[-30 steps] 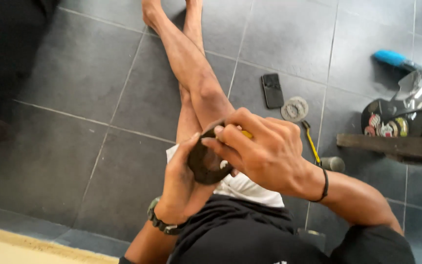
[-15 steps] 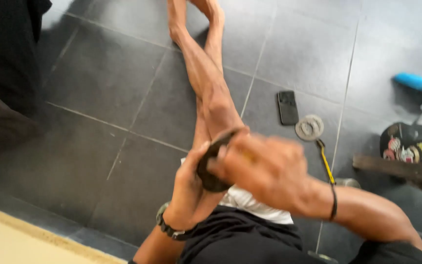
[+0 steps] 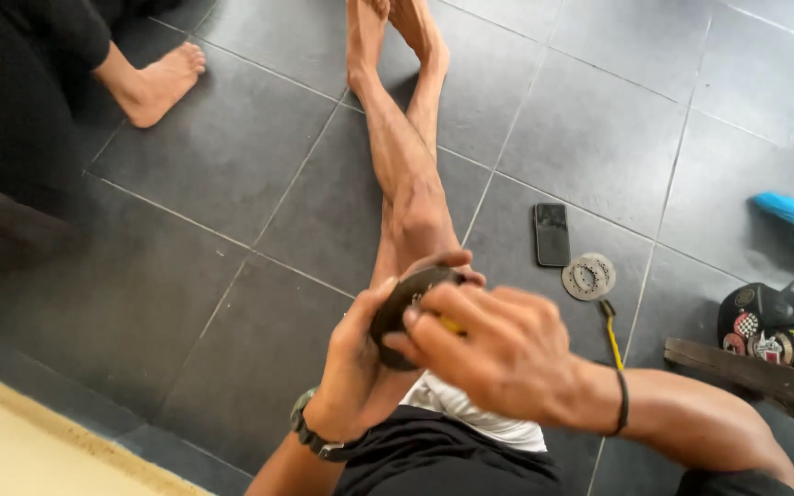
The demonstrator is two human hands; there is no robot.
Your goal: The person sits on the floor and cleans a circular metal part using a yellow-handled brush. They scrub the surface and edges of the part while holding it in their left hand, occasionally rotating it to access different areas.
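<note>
I sit on a dark tiled floor with my legs stretched out ahead. My left hand [image 3: 353, 367] grips a dark round disc-shaped part [image 3: 395, 308] from below, thumb along its edge. My right hand [image 3: 498, 354] closes over the part from the right, its fingers wrapped around something yellow [image 3: 450, 324] pressed against the disc. Most of the yellow thing is hidden by my fingers. A watch sits on my left wrist, a black band on my right.
A black phone [image 3: 551, 233] and flat metal rings [image 3: 589, 276] lie on the tiles to the right, beside a yellow-handled tool [image 3: 612, 335]. Further right are a sticker-covered black object [image 3: 769, 326], a wooden plank [image 3: 755, 377] and a blue item [image 3: 786, 209]. Another person's bare foot [image 3: 153, 87] rests upper left.
The view has swung left and down, so the other person's foot now shows. My hands stay together on the disc, with the right hand shifted over its right side.
</note>
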